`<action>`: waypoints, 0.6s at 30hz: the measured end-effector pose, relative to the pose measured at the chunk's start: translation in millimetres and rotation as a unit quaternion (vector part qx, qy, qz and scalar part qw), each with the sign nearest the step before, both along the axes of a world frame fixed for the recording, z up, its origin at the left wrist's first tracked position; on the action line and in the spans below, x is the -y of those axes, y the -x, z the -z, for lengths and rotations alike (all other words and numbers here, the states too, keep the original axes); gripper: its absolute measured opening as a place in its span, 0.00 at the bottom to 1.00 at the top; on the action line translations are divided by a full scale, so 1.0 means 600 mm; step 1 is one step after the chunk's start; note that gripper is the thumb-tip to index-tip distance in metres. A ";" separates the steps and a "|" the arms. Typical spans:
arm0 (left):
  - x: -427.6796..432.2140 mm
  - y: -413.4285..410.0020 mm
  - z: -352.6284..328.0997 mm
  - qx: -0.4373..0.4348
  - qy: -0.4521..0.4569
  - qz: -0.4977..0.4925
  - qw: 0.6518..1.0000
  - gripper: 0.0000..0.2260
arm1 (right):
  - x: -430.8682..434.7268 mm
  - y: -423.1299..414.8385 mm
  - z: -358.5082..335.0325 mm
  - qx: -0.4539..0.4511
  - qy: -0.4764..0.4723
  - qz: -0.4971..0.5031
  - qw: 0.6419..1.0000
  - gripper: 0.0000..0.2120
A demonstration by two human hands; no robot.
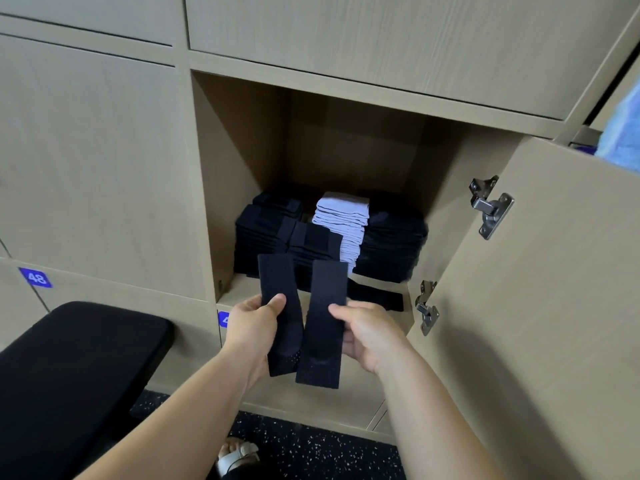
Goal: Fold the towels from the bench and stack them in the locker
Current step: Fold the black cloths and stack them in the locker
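Two narrow dark navy cloth pieces are held side by side in front of the open locker (pixel 446 188). My left hand (pixel 254 325) grips the left piece (pixel 277 282) with the thumb on top. My right hand (pixel 367 332) grips the right piece (pixel 327 299) the same way. Inside the locker sit stacks of folded dark items (pixel 266 230), and a stack of light grey ones (pixel 341 216) stands between them. One dark piece (pixel 375 296) lies flat on the locker floor at the front right.
The locker door (pixel 554 271) stands open at the right, with two metal hinges (pixel 490 206). A black padded bench (pixel 69 368) is at the lower left. Closed locker doors surround the opening. A light blue cloth (pixel 623 133) shows at the far right edge. My sandalled foot (pixel 239 455) is on the speckled floor.
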State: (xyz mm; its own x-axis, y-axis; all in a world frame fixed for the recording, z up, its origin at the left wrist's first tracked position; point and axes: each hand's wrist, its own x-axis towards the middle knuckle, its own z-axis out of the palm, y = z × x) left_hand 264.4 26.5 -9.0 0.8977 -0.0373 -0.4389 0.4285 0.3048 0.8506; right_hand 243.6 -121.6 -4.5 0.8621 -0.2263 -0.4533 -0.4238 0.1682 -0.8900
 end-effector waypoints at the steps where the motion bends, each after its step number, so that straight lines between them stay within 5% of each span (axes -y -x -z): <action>1: 0.001 -0.005 0.002 -0.004 -0.002 -0.002 1.000 0.06 | 0.009 -0.001 -0.001 0.006 -0.009 0.019 1.000 0.04; 6: 0.015 -0.039 0.022 -0.011 -0.012 -0.009 1.000 0.06 | 0.068 -0.031 0.002 0.016 -0.016 0.126 0.992 0.08; 10: 0.033 -0.073 0.045 -0.017 -0.007 -0.005 1.000 0.05 | 0.119 -0.085 0.016 0.062 0.185 0.225 0.955 0.12; 15: 0.046 -0.110 0.080 -0.016 -0.002 -0.009 1.000 0.08 | 0.166 -0.150 0.046 0.081 0.585 0.171 0.789 0.14; 18: 0.051 -0.125 0.098 -0.015 0.005 -0.007 1.000 0.07 | 0.178 -0.177 0.084 0.068 0.697 0.101 0.707 0.22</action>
